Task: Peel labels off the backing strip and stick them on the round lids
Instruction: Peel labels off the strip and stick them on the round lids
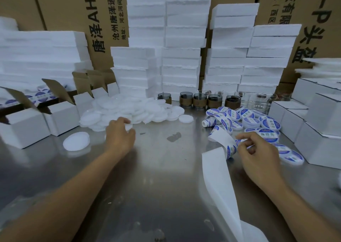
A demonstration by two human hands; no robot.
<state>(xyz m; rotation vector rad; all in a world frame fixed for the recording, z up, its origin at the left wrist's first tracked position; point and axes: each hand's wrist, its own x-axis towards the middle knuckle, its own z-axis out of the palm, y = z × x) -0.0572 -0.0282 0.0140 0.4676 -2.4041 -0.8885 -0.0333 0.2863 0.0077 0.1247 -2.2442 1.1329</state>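
Person is working with lids and a label strip at the surface.
Left hand is gripping a plain lid at the white pile's edge; right hand is pinching the backing strip, labelled lids lying just beyond.

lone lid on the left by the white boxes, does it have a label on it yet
No, the lone lid on the steel table shows a plain white top with no blue label.
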